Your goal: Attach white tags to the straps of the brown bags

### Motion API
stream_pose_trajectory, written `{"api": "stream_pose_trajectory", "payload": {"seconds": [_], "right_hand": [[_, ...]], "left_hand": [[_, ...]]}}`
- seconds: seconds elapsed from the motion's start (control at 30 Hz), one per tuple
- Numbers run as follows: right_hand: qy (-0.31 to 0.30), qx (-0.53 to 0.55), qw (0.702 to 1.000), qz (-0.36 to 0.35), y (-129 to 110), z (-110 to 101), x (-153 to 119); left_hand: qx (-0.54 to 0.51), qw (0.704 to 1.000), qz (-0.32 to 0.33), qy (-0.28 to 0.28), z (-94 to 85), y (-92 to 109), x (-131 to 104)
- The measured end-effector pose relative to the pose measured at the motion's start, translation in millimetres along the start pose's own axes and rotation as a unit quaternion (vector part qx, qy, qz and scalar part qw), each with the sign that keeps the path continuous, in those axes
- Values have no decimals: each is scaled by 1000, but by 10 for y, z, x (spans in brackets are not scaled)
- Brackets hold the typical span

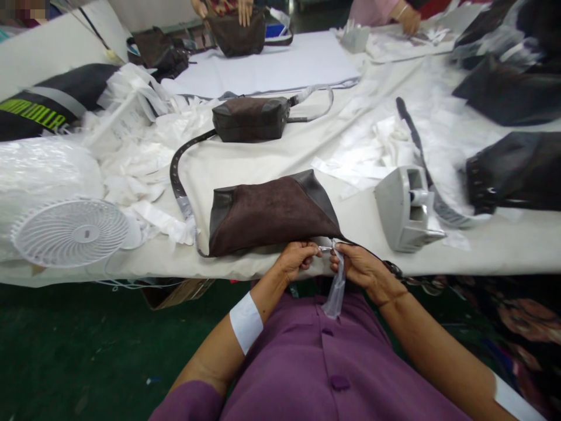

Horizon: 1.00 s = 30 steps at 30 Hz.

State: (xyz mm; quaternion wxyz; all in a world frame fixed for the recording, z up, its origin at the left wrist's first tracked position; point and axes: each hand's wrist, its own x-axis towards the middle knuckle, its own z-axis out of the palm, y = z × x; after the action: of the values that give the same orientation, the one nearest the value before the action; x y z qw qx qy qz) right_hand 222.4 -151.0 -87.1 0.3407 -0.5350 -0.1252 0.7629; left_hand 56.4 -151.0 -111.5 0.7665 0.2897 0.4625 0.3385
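A brown handbag (272,207) with dark leather corners lies on its side at the near edge of the table. Below its right end, my left hand (299,260) is closed with the fingertips pinching a small shiny metal piece (324,248), whose exact kind is too small to tell. My right hand (358,264) is closed beside it, gripping a strip of clear plastic (335,292) that hangs down over my front. A dark strap (372,252) runs from the bag's right corner behind my right hand.
A second brown bag (252,118) sits farther back, its strap curling left. A white fan (76,233) stands at left, a grey tape dispenser (401,210) at right. Dark bags (517,172) and white scraps (372,146) lie around. Beyond, a person's hand (245,10) touches another bag (239,34).
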Motion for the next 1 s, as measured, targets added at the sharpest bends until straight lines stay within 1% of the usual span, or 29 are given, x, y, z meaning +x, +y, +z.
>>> {"api": "stream_pose_trajectory", "payload": {"seconds": [0.07, 0.13, 0.17, 0.27, 0.43, 0.53, 0.63, 0.7, 0.77, 0.9, 1.0], "right_hand": [[-31, 2, 999, -33, 29, -26, 8], [-37, -8, 996, -79, 79, -43, 20], [-24, -16, 994, -103, 110, -46, 28], [49, -44, 985, -161, 205, -39, 53], [119, -89, 966, -209, 307, -50, 112], [165, -168, 932, -276, 352, -91, 142], [187, -244, 890, -336, 408, -111, 127], [199, -258, 877, -353, 450, -99, 94], [211, -253, 875, -355, 491, -78, 61], [233, -218, 888, -333, 560, -58, 51], [219, -175, 905, -320, 595, -69, 77]], "left_hand": [[-8, 1000, 8, -3, -1, 0, 3], [-10, 1000, 16, 6, 22, 10, -1], [-9, 1000, 22, 12, 43, 19, -7], [9, 998, 52, 36, 139, 60, -45], [71, 989, 105, 72, 338, 168, -101], [96, 985, 117, 88, 440, 212, -81], [133, 979, 127, 92, 517, 218, -34], [165, 972, 135, 98, 550, 206, -3], [198, 964, 142, 106, 563, 187, 22], [275, 943, 159, 103, 539, 145, 43], [344, 915, 190, 92, 507, 121, 30]]}}
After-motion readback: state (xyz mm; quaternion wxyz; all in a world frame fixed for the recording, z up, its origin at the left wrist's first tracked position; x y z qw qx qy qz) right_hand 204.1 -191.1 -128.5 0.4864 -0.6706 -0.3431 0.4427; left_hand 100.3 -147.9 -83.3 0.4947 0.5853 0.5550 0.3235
